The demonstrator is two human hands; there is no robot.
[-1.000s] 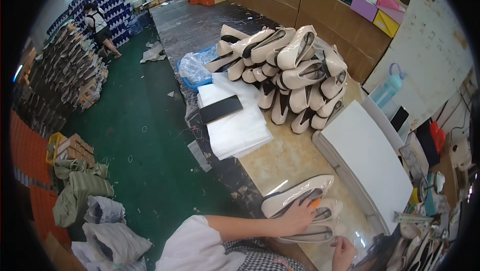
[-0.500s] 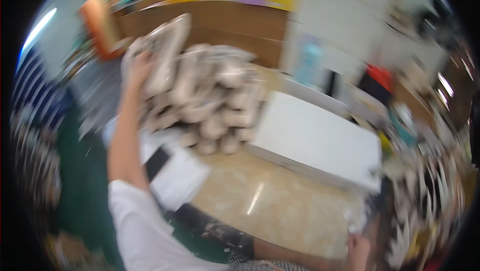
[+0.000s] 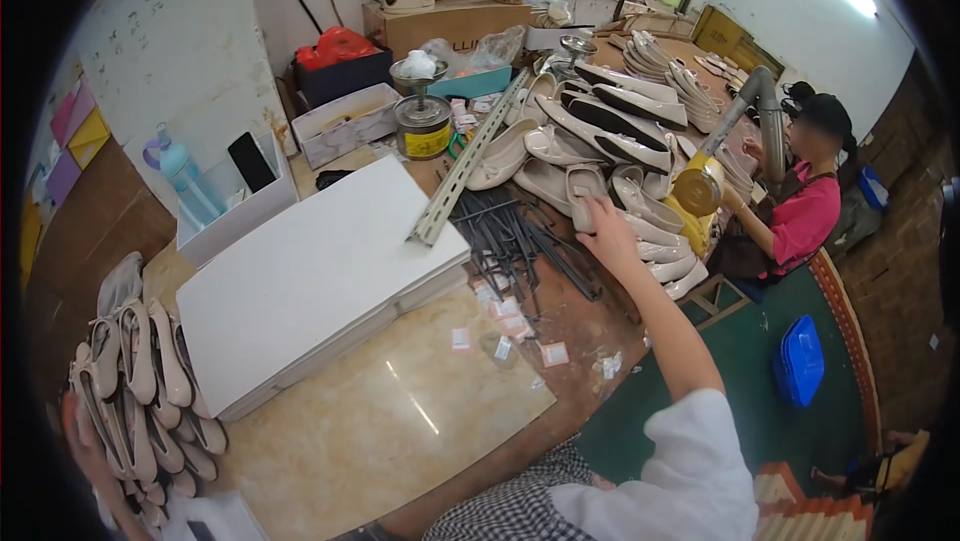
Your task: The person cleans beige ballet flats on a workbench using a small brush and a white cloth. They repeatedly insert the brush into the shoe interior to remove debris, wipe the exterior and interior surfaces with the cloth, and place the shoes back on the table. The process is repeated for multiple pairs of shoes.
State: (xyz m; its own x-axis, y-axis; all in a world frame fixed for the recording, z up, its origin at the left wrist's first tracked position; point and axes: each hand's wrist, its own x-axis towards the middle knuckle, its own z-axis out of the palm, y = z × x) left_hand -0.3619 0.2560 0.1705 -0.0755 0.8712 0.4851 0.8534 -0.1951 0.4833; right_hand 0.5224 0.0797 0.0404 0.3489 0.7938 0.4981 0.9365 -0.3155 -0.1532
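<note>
One beige shoe (image 3: 586,191) under the right hand (image 3: 608,235)

I had the right arm stretched across the worktop (image 3: 330,466), its fingers touching that shoe at the near edge of a large pile of pale shoes (image 3: 555,148). Whether this grip was clamped on the shoe or only rested on it, I could not tell. My left hand (image 3: 73,423) sat at the dark left rim of the view, beside a second heap of shoes (image 3: 140,366); too little of it showed for me to judge its grip.

Between the two piles I saw a broad white board (image 3: 310,266), with one end of a slotted metal bar (image 3: 470,161) over its corner. Thin dark rods (image 3: 510,241) lay loose just beside the touched shoe, and small packets (image 3: 555,353) were scattered nearer me. Beyond the large pile, a co-worker in a pink top (image 3: 812,209) was at the worktop's right side.
</note>
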